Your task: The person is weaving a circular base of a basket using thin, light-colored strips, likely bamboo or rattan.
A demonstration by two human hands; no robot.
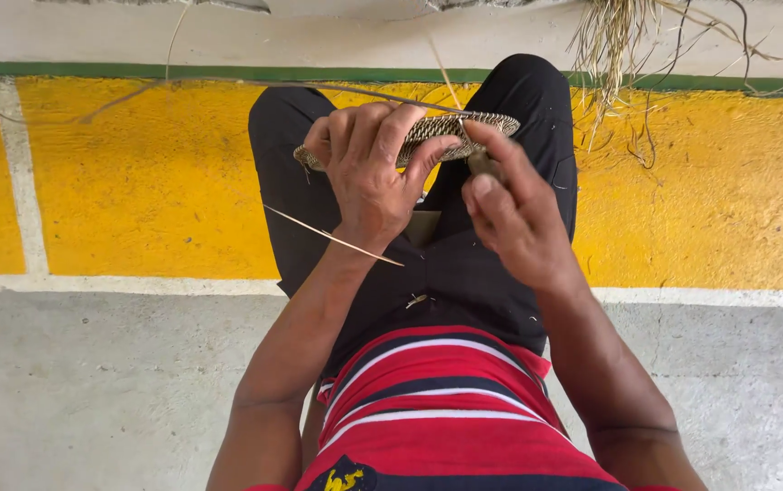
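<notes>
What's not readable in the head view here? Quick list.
- Woven disc: its middle is covered by the left hand; seen nearly edge-on, so the pattern is unclear.
- Small dark tool in the right hand: mostly hidden by the fingers.
- Dry fibre bundle: cut off by the top edge.
- Thin strand: its far end is lost behind the left hand.

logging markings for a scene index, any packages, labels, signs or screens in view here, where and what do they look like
No packages, signs or screens show.
Small yellow embroidered emblem: on the red, white and dark striped shirt, bottom edge of the view; partly cut off.
Painted yellow floor band: across the upper half, crossed by white lines, green stripe above it; no writing visible.
</notes>
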